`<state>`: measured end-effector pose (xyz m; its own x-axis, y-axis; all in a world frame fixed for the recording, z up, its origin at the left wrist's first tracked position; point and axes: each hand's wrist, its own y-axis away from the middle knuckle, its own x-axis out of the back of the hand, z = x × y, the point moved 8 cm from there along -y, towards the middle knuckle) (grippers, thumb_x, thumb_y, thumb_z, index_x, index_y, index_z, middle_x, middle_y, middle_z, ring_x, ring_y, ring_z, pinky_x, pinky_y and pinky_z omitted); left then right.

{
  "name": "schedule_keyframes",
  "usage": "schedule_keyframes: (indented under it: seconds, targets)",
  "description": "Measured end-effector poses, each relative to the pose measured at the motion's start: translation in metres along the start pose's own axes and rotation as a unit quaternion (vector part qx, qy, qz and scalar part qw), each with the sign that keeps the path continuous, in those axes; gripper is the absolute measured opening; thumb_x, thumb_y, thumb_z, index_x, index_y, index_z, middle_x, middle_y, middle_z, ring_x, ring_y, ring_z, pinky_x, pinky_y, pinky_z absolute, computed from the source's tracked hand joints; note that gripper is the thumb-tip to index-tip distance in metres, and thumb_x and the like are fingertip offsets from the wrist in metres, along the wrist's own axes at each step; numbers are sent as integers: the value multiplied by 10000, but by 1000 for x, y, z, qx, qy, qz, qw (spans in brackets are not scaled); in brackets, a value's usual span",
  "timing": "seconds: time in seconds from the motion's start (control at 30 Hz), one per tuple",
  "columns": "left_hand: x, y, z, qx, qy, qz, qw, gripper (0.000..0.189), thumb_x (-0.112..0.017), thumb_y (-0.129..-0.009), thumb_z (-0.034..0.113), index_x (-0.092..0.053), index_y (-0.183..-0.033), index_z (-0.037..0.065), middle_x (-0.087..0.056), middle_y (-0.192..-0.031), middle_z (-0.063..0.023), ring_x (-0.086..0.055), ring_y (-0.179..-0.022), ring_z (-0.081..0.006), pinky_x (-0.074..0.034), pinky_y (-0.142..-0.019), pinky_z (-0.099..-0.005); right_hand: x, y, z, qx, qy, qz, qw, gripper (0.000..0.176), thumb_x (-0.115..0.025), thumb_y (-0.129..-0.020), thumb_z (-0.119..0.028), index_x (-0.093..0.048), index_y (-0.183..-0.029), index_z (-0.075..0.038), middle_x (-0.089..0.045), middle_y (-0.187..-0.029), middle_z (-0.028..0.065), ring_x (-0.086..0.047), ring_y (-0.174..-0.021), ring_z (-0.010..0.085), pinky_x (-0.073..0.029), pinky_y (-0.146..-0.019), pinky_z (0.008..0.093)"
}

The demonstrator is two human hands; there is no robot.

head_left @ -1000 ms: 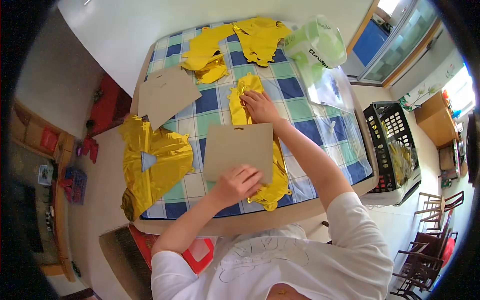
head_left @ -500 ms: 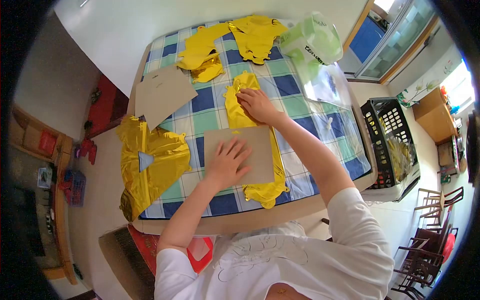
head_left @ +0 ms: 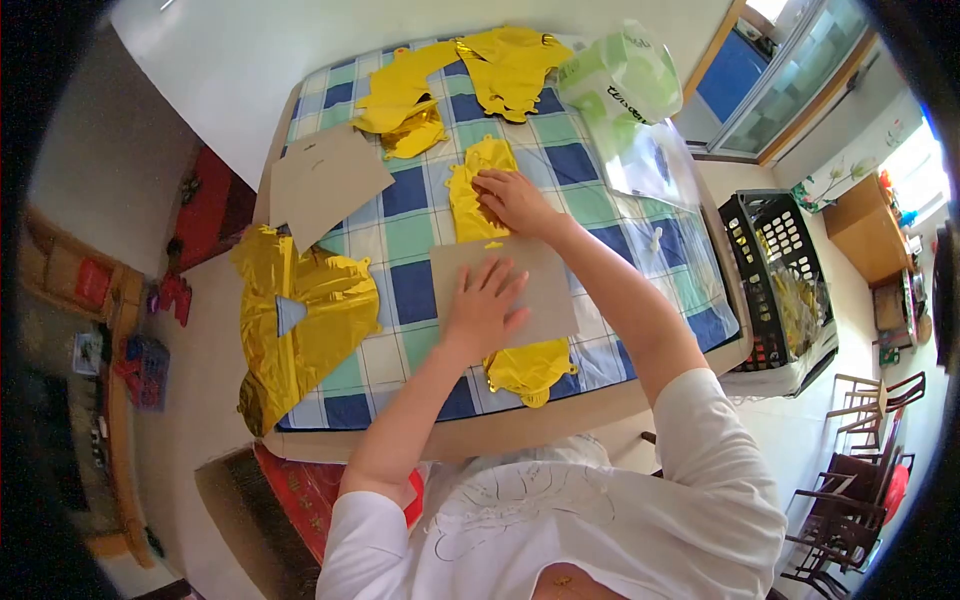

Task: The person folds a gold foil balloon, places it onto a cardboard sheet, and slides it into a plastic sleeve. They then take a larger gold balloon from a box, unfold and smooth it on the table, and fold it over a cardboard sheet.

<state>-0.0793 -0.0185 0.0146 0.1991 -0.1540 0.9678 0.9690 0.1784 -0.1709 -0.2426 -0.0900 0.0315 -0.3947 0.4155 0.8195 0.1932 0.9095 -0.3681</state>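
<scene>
My left hand [head_left: 485, 308] lies with its fingers spread on a grey-brown cardboard sheet [head_left: 550, 290]. Under that sheet runs a flat, deflated gold foil balloon [head_left: 486, 157], its middle covered and both ends showing. On the balloon's upper part rests my right hand [head_left: 516, 203], fingers stretched to the left against the foil. To the left, a second gold foil balloon [head_left: 335, 300] is spread with a gap in its middle. Another cardboard piece [head_left: 335, 182] lies above it.
More gold foil balloons [head_left: 505, 75] lie at the far edge of the checked cloth [head_left: 405, 235]. A green-and-white plastic bag [head_left: 620, 80] and clear plastic [head_left: 655, 165] sit at the back right. Beyond the table's right edge stands a black crate [head_left: 770, 270].
My left hand has slid the cardboard sheet to the right and slightly away from me, further over the balloon. My right hand has stayed almost in place on the foil.
</scene>
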Motion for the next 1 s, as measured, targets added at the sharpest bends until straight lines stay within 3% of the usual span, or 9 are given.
schedule_keyframes:
  seconds: [0.07, 0.17, 0.27, 0.3, 0.47, 0.6, 0.67, 0.77, 1.0]
  targets:
    - [0, -1, -1, 3, -6, 2, 1000, 529, -471, -926, 427, -419, -1386, 172, -359, -1460, -90, -256, -1385, -273, -183, -1115, -543, 1, -3, 7, -4, -34, 2, 999, 342, -546, -898, -180, -577, -1220, -70, -531, -1304, 132, -508, -1166, 340, -407, -993, 396]
    - [-1, -1, -1, 6, 2, 4, 1000, 531, -476, -922, 428, -415, -1387, 179, -353, -1468, -86, -254, -1387, -269, -182, -1117, -539, 21, 3, 2, 4, -25, 87, 996, 311, -571, -870, -152, -600, -1167, -66, -529, -1296, 158, -511, -1155, 364, -425, -977, 429]
    - [1, -1, -2, -5, 17, 44, 999, 533, -551, -877, 393, -460, -1346, 158, -375, -1447, -95, -301, -1356, -297, -207, -1100, -531, 38, 15, 2, -34, -35, 135, 990, 305, -560, -872, -139, -602, -1168, -77, -533, -1286, 166, -512, -1151, 368, -421, -979, 428]
    - [1, 0, -2, -2, 21, 42, 999, 535, -553, -876, 391, -460, -1348, 156, -379, -1444, -94, -304, -1356, -297, -208, -1100, -530, 50, 29, -8, -73, -48, 133, 987, 297, -547, -873, -125, -607, -1160, -78, -533, -1283, 171, -507, -1158, 368, -427, -973, 426]
    - [0, -5, -5, 5, 29, 28, 999, 544, -557, -871, 394, -460, -1348, 152, -402, -1429, -88, -317, -1354, -297, -214, -1099, -537, 45, 98, -32, -49, 23, 80, 995, 312, -540, -863, -122, -597, -1168, -84, -515, -1305, 158, -483, -1199, 347, -369, -1027, 450]
    - [3, -5, -9, 0, 68, 81, 994, 523, -589, -863, 347, -482, -1322, 119, -417, -1413, -112, -357, -1326, -300, -243, -1091, -523, 34, 136, -44, -49, 86, 65, 993, 323, -531, -867, -143, -585, -1181, -90, -504, -1323, 137, -433, -1271, 310, -287, -1083, 489]
    - [7, -3, -17, 13, 148, 127, 981, 499, -610, -857, 308, -502, -1297, 99, -430, -1399, -126, -376, -1310, -302, -259, -1086, -508, 34, 137, -45, -64, 70, 60, 994, 327, -525, -874, -156, -582, -1189, -94, -498, -1333, 129, -403, -1301, 296, -272, -1091, 499]
    - [8, 7, -18, 14, 74, 124, 989, 468, -634, -844, 262, -526, -1261, 77, -456, -1370, -143, -398, -1289, -311, -277, -1079, -490, 33, 137, -44, -65, 81, 52, 993, 333, -514, -884, -176, -577, -1203, -103, -487, -1348, 119, -385, -1319, 285, -261, -1099, 502]
    - [11, 11, -14, 26, 47, 102, 993, 469, -600, -876, 312, -520, -1279, 85, -439, -1394, -141, -371, -1316, -305, -254, -1091, -506, 31, 137, -38, -66, 95, 55, 992, 351, -511, -892, -214, -576, -1234, -172, -467, -1378, 97, -375, -1331, 276, -245, -1105, 517]
